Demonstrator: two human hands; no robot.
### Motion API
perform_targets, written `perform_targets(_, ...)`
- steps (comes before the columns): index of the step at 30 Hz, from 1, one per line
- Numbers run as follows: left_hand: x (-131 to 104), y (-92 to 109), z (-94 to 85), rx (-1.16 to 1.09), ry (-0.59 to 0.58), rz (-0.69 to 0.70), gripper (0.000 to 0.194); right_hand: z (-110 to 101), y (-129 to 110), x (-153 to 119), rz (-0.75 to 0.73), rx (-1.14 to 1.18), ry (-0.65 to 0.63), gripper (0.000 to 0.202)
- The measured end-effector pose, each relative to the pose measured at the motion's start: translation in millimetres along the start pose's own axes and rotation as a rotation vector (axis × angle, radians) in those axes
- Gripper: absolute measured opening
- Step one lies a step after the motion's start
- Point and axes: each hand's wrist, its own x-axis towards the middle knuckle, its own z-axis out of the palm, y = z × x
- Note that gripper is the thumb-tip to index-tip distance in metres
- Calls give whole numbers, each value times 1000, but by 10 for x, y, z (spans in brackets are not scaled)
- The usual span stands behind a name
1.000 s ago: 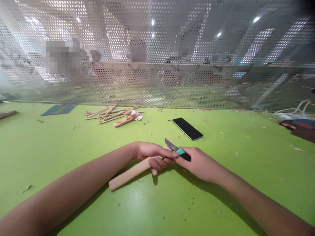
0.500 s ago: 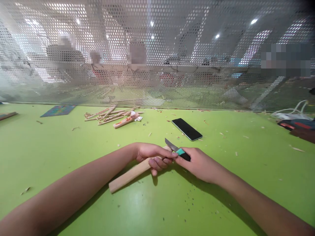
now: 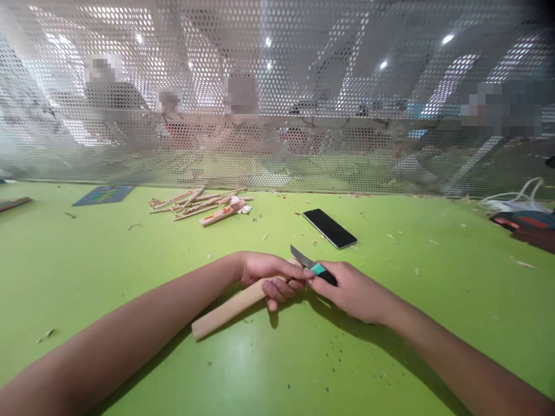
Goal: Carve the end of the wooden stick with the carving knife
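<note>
A pale wooden stick (image 3: 232,309) slants across the middle of the green table, its near end at the lower left. My left hand (image 3: 273,277) is closed around its upper part, and the thumb reaches toward the knife. In my right hand (image 3: 342,286) is a utility knife (image 3: 318,270) with a teal and black handle. Its bare blade points up and left, beside the far end of the stick. The tip of my left thumb meets the fingers of my right hand near the handle. My fingers partly hide the far end of the stick.
Beyond my hands a black phone (image 3: 330,228) lies on the green table (image 3: 243,375). Thin carved sticks (image 3: 195,202) and a painted wood piece (image 3: 221,214) are at the back left, near a patterned sheet (image 3: 103,195). Shavings are scattered about. A perforated screen (image 3: 277,138) borders the back.
My right hand and the knife have shifted very slightly to the right. My left hand and the stick look the same.
</note>
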Motion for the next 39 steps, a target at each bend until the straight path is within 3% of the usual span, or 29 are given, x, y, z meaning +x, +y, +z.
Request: perform_targets(39,-2,-9,-4,-17,-5,19,44,11,-30,15,80,26,-10,25)
